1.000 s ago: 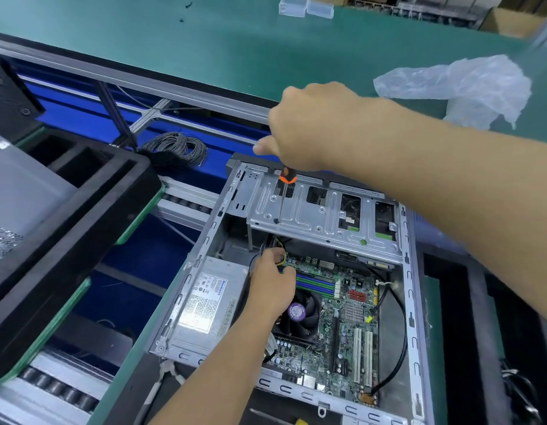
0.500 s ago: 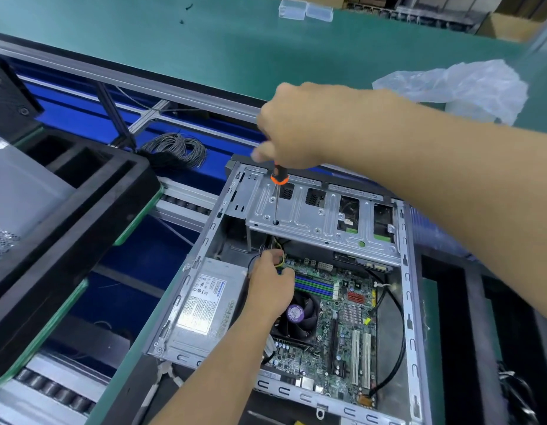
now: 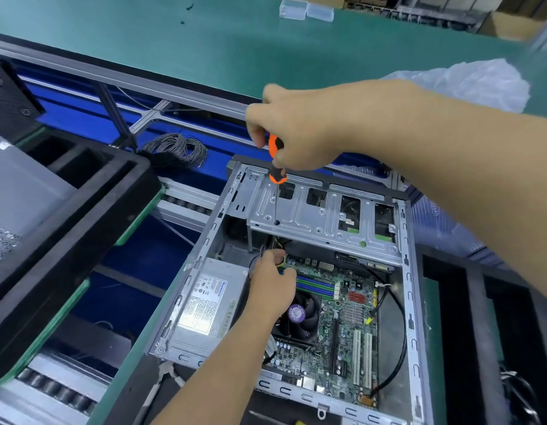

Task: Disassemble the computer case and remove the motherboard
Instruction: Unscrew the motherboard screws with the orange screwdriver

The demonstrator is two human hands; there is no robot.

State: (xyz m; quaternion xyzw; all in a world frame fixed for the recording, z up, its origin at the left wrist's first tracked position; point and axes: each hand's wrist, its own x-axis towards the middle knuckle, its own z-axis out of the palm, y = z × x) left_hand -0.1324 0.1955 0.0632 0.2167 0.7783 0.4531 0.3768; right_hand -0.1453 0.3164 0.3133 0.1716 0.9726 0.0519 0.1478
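An open metal computer case (image 3: pixel 404 271) lies on its side with the green motherboard (image 3: pixel 342 326) inside. A silver drive bay bracket (image 3: pixel 321 222) spans the case's far end. My right hand (image 3: pixel 299 130) grips an orange and black screwdriver (image 3: pixel 276 161) held upright, its thin shaft reaching down to a hole in the bracket's left part. My left hand (image 3: pixel 272 289) is inside the case beside the CPU fan (image 3: pixel 299 317), its fingers curled around a bundle of power cables near the memory slots. The power supply (image 3: pixel 207 305) sits at the case's left.
A black foam tray (image 3: pixel 82 210) stands at the left on a roller conveyor. A coil of grey wire (image 3: pixel 174 150) lies behind the case. Crumpled clear plastic (image 3: pixel 480 84) rests on the green bench. Pliers (image 3: pixel 161 381) lie by the case's near left corner.
My right hand has lifted and shifted left, baring more of the orange handle, with the screwdriver tip now set into the bracket hole. My left hand stays on the cables.
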